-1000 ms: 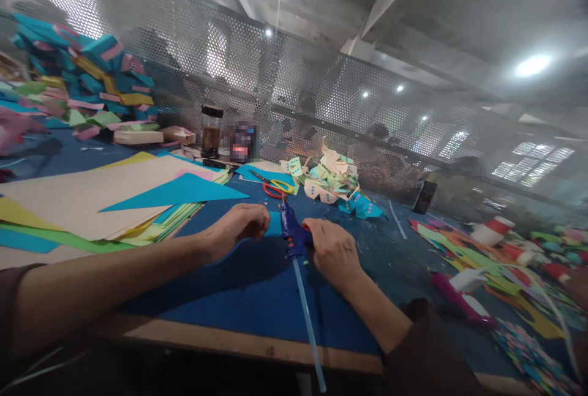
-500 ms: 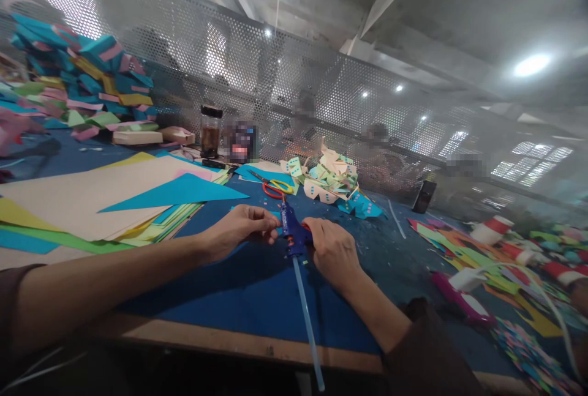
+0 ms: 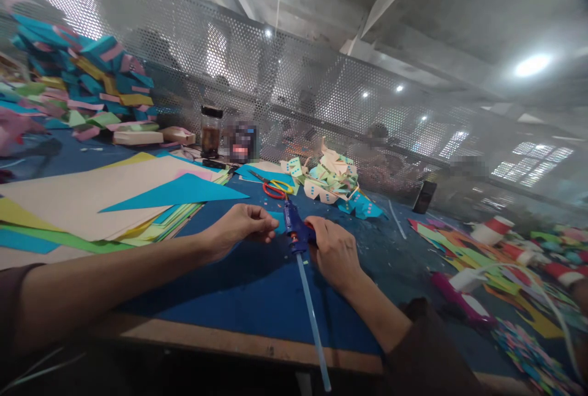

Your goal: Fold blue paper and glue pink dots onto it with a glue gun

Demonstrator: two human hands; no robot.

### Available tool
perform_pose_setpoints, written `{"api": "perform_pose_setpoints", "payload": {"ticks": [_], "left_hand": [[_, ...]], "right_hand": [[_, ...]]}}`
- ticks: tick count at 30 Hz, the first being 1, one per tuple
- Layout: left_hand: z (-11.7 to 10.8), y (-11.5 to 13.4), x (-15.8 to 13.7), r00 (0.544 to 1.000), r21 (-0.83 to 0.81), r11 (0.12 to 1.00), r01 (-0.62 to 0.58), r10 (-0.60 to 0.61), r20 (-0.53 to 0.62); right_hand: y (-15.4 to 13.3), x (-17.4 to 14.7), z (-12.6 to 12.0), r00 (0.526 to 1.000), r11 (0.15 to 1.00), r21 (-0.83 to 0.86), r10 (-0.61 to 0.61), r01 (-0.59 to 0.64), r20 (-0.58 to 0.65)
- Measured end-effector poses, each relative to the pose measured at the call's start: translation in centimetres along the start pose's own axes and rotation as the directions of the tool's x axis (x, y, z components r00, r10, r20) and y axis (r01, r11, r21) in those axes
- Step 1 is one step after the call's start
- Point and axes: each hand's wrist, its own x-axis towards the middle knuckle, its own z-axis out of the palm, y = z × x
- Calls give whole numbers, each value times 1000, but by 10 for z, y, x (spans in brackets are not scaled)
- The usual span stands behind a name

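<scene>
The right hand point(image 3: 335, 252) is wrapped snugly around the handle of a dark blue glue gun point(image 3: 294, 231). The gun is in the middle, over the blue table point(image 3: 257, 301), and its tip points away from the person. A long, clear glue stick point(image 3: 313, 319) pokes out of its back and reaches past the near edge of the table.

The left hand point(image 3: 243, 227) is just beside the gun, on its left. Its thumb and finger are close together, with only a narrow gap at most, at a small blue paper point(image 3: 278, 220). I cannot tell if they pinch the paper or only touch it. The paper is between the left fingertips and the gun, and part of it is hidden.

Just past the gun's tip lie scissors point(image 3: 277, 188) with 1 red handle and 1 yellow handle. A heap of cut paper point(image 3: 331, 177) with dots is near them. On the left, big sheets point(image 3: 92, 194) lie in a stack, with a blue paper triangle point(image 3: 179, 194) on top. A jar point(image 3: 211, 134) with a black lid stands behind the stack. Far to the right is a red and white cup point(image 3: 492, 231), tipped over.
</scene>
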Motion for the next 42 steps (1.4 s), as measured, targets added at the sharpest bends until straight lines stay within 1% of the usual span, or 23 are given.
{"api": "perform_pose_setpoints", "payload": {"ticks": [4,7,13,16,18,22,25,31,38,42], "left_hand": [[-2,-2,1,999,29,999,-26,27,-26],[-2,-3,0,1000,33,999,-31,31,-3],[2,0,-4,999,-53,998,-19,21,39],[3,2,-5,999,-94,996,-3,7,52],[4,3,-5,998,-94,996,0,6,64],[4,3,-6,997,-44,999,1,3,72],[5,3,-7,998,-23,1000,7,-6,70],[6,2,-8,995,24,1000,-3,0,99],[10,3,-9,988,79,995,-62,50,145],[13,8,-15,985,193,976,-104,75,153]], "right_hand": [[1,0,0,996,992,100,80,-83,27],[1,1,-1,990,978,155,134,-139,45],[-2,4,-1,958,934,217,267,-284,105],[-1,5,3,941,891,303,319,-337,110],[-1,5,5,929,846,386,350,-369,121],[-4,6,5,890,707,555,427,-439,160],[-8,7,4,877,622,638,437,-454,198],[-6,7,12,847,523,702,482,-482,223],[-3,10,15,819,263,821,445,-506,362],[-4,13,12,819,189,854,440,-485,367]]}}
